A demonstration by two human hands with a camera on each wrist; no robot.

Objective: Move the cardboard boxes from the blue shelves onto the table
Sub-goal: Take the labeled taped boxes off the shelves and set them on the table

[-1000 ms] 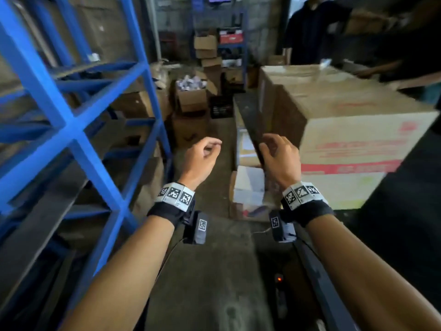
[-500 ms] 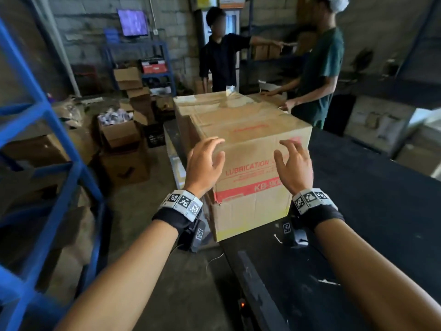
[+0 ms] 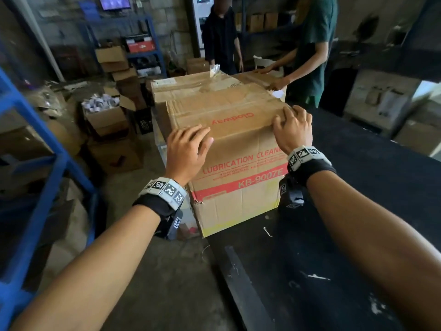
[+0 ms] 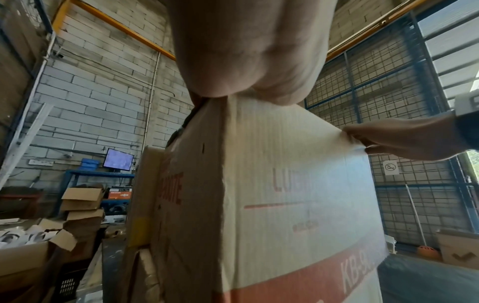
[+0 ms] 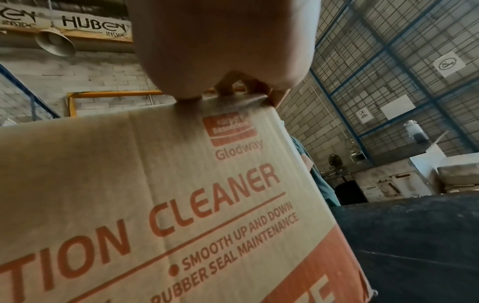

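A cardboard box [image 3: 238,149] with red "LUBRICATION CLEANER" print stands on the near left corner of the black table [image 3: 358,223]. My left hand [image 3: 188,144] rests flat on its top near-left corner [image 4: 228,114], palm against the edge. My right hand [image 3: 292,126] grips the top near-right corner, fingers [image 5: 241,86] bent over the top and the thumb on the front face. Behind it stands a second, taped cardboard box [image 3: 191,86]. Part of the blue shelf frame [image 3: 35,168] shows at the left.
Two people stand at the table's far end; one has both hands on another box [image 3: 260,76]. Open and stacked cartons [image 3: 105,118] crowd the floor between shelf and table. A dark strip [image 3: 241,278] lies on the table's near edge.
The view has swung from the blue shelves to the table. Both hands have moved forward from in front of the box and come down on its top near edge.
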